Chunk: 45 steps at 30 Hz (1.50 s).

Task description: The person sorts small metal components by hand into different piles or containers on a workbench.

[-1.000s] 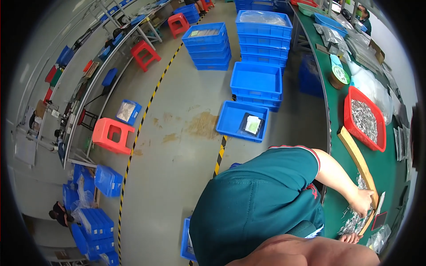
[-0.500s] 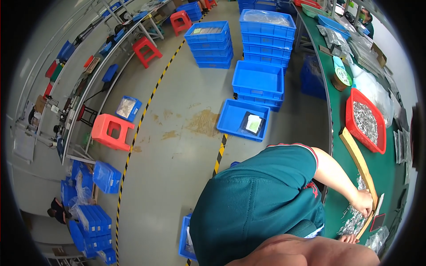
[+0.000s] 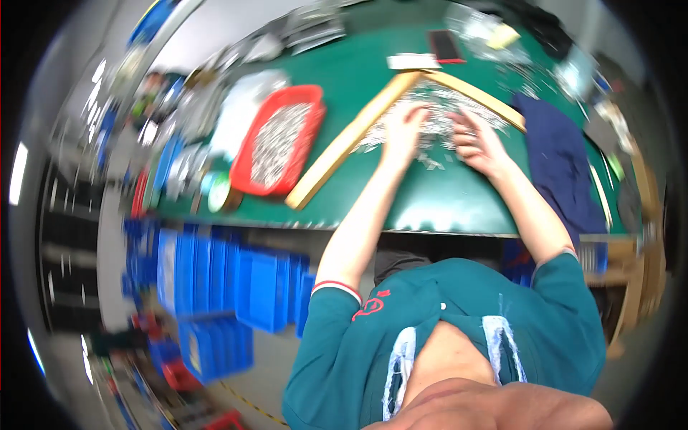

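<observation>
A loose pile of small silvery metal pieces [image 3: 438,127] lies on the green tabletop [image 3: 344,204], in the corner between two wooden strips. The longer strip [image 3: 347,147] slants along the pile's left side, and the shorter strip [image 3: 479,99] bounds its far right. My left hand [image 3: 407,130] reaches into the pile's left part; motion smears its fingers, so any piece in them cannot be made out. At the pile's right edge is my right hand [image 3: 479,143], its fingers bent but apart, with nothing plainly held.
A red basket [image 3: 315,118] full of similar pieces stands left of the longer strip. Dark blue cloth [image 3: 559,161] lies right of my right hand. Beyond the strips are a dark red-edged flat device [image 3: 446,46] and clear plastic bags [image 3: 484,32]. Blue crates [image 3: 269,287] stand below the table's left side.
My view has swung from the aisle to the table. One hand was on the wooden strip, the other mostly hidden; now both are at the pile, off the strips.
</observation>
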{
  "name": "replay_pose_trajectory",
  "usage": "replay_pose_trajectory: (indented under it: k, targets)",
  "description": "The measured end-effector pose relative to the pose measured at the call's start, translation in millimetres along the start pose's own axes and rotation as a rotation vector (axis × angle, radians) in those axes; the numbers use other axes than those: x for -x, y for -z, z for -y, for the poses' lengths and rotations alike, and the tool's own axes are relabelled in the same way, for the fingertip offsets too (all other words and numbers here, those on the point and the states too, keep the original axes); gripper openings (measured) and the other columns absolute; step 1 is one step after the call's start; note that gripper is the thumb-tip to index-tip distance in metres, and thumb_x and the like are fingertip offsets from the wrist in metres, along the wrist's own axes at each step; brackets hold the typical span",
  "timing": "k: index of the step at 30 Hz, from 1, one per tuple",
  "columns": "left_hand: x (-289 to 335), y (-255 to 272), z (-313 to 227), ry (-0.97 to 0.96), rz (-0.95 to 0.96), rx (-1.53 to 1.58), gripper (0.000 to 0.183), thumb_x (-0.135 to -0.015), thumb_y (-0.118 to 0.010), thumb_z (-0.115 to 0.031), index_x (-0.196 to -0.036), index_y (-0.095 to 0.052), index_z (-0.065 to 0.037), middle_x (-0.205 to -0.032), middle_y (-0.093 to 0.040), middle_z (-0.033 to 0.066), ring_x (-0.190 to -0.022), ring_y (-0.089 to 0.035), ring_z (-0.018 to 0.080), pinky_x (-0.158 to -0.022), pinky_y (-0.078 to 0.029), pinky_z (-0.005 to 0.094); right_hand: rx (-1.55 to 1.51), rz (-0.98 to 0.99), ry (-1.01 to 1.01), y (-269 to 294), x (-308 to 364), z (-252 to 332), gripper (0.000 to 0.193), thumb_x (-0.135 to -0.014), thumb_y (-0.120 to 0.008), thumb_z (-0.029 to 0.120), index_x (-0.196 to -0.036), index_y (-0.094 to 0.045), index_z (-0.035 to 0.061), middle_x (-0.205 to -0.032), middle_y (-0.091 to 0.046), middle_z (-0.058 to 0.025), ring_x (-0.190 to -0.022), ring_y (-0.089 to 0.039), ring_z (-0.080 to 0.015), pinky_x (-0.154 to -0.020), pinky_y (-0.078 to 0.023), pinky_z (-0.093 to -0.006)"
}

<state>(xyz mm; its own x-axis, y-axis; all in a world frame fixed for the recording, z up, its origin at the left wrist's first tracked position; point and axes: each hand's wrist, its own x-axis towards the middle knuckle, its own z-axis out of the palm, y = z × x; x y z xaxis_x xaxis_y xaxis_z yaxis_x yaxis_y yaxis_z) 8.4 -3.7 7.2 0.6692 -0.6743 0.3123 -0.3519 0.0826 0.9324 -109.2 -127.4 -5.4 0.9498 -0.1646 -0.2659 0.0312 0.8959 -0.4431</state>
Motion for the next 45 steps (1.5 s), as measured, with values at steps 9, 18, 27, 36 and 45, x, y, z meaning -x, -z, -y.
replay_pose_trajectory:
  k: [9,18,27,36,45]
  targets:
    - [-13.4,-16.7,7.4,0.024,0.133,0.215,0.016,-0.082,-0.055,-0.007,-0.095,-0.061,0.001,-0.093,-0.061,0.0065,-0.086,-0.055,0.0110,-0.078,-0.043,0.0235,0.382,-0.089,0.266,-4.1,14.4,-7.5,0.026,-0.084,-0.056,0.027,-0.096,-0.055,0.0046,-0.061,-0.031,0.0093,-0.046,-0.025,0.0014,-0.036,-0.014,-0.0149]
    - [2.0,-15.7,2.8,-0.002,0.119,0.101,0.011,-0.081,-0.056,-0.005,-0.090,-0.063,-0.001,-0.087,-0.059,0.0048,-0.081,-0.054,0.0101,-0.071,-0.043,0.0223,0.458,-0.189,0.278,-8.0,11.3,-10.9,0.020,-0.083,-0.057,0.025,-0.091,-0.056,0.0068,-0.057,-0.034,0.0110,-0.043,-0.023,0.0019,-0.037,-0.014,-0.0159]
    - [5.4,-18.2,3.0,-0.054,0.034,0.004,0.012,-0.081,-0.056,-0.005,-0.090,-0.062,-0.001,-0.087,-0.060,0.0059,-0.080,-0.055,0.0117,-0.070,-0.044,0.0230,0.638,-0.231,0.410,-12.0,12.3,-15.8,0.020,-0.082,-0.060,0.021,-0.093,-0.058,0.0053,-0.061,-0.046,0.0090,-0.043,-0.028,0.0026,-0.037,-0.018,-0.0157]
    - [8.2,-22.1,-0.4,-0.073,0.125,-0.077,0.021,-0.081,-0.057,-0.007,-0.101,-0.061,-0.003,-0.092,-0.061,0.0085,-0.086,-0.056,0.0133,-0.077,-0.044,0.0239,0.830,-0.150,0.626,-3.1,10.8,-14.1,0.019,-0.084,-0.055,0.015,-0.093,-0.061,-0.0006,-0.087,-0.059,-0.0025,-0.085,-0.052,-0.0070,-0.077,-0.042,-0.0217]
    - [6.5,-17.9,4.4,0.132,0.231,0.194,0.027,-0.084,-0.054,-0.008,-0.110,-0.055,0.000,-0.110,-0.056,0.0107,-0.098,-0.052,0.0133,-0.086,-0.041,0.0250,0.830,-0.164,0.691,-8.8,12.2,-14.6,0.021,-0.084,-0.056,0.017,-0.093,-0.062,-0.0009,-0.084,-0.062,-0.0037,-0.079,-0.055,-0.0065,-0.071,-0.043,-0.0215]
